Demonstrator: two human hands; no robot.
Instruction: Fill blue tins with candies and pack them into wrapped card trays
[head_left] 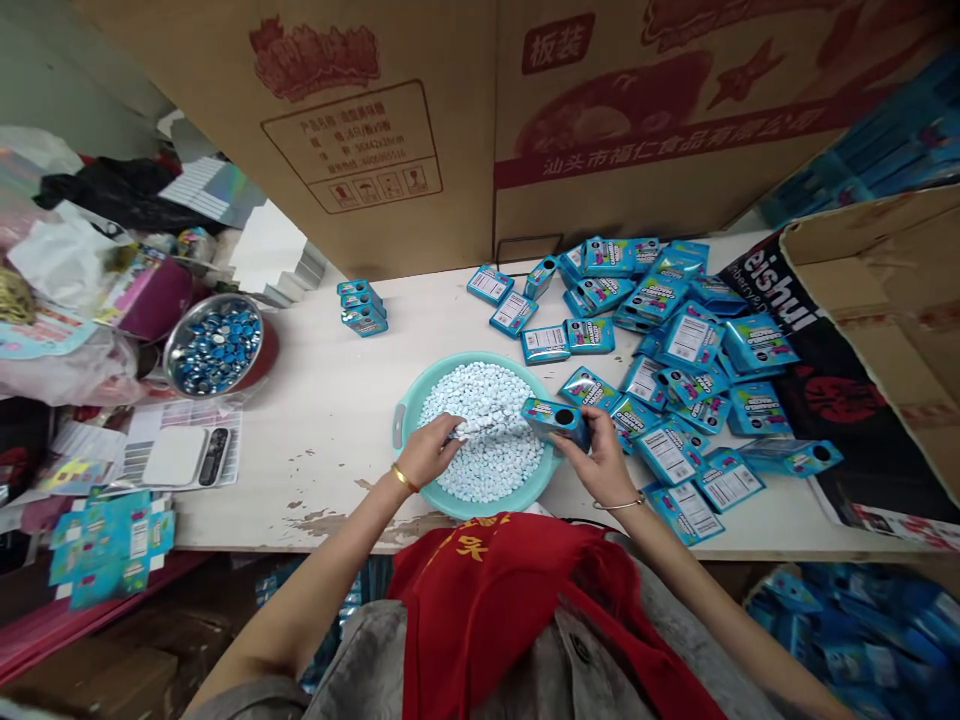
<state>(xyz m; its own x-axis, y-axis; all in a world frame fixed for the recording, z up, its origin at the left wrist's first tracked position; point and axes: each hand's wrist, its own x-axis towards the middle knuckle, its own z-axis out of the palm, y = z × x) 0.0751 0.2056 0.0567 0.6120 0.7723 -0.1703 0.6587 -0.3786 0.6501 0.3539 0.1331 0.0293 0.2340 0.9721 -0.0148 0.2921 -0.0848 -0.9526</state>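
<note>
A light-green plastic basin (406, 400) full of small white pellets (487, 470) stands at the table's front edge, before my body. Over the pellets, my left hand (433, 448) pinches the end of a slim scoop (480, 424), heaped with pellets and hard to tell apart from those below. Its far end points right. My right hand (602, 462) grips a small blue printed box (556, 418) at the basin's right rim. A dark round hole shows in the box's upturned face. The scoop's tip is close to the box; whether they touch, I cannot tell.
Many similar blue boxes (686, 335) lie piled to the right, beside an open carton (862, 260). Three blue boxes (364, 308) stand together at left. A metal bowl (259, 345) holds blue-silver caps, near a small white scale (176, 456). Large cartons (420, 225) wall the back.
</note>
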